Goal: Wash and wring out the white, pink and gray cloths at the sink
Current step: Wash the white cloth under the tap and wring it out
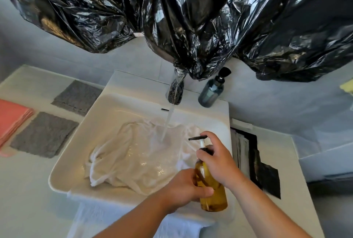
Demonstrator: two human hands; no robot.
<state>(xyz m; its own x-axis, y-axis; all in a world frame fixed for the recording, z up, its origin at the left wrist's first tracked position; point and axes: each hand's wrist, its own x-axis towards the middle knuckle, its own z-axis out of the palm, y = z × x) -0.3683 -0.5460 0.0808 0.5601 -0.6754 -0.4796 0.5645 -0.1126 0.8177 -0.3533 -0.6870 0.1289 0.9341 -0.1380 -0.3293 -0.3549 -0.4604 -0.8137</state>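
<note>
- Black plastic sheeting (191,18) covers the wall across the top of the frame; pale counter (24,190) below.
- White sink (133,86), centre frame, set into the counter.
- White cloth (137,153) lies spread and soaked in the basin, centre, under the running water.
- Two gray cloths flat on the counter, left of the sink: one mid-left (44,134), one above it (78,97). Look dry.
- Pink cloth (13,119), folded, far left edge, beside the gray ones.
- Left hand (185,188), lower centre, wrapped round the body of the amber soap bottle (212,193).
- Right hand (217,161) curled at the bottle's neck, forefinger on the pump head.
- Faucet (174,92), upper centre, stream on.
- Progress: early. White cloth wetted, soap about to go on; no wringing yet. Pink and gray not started.
</note>
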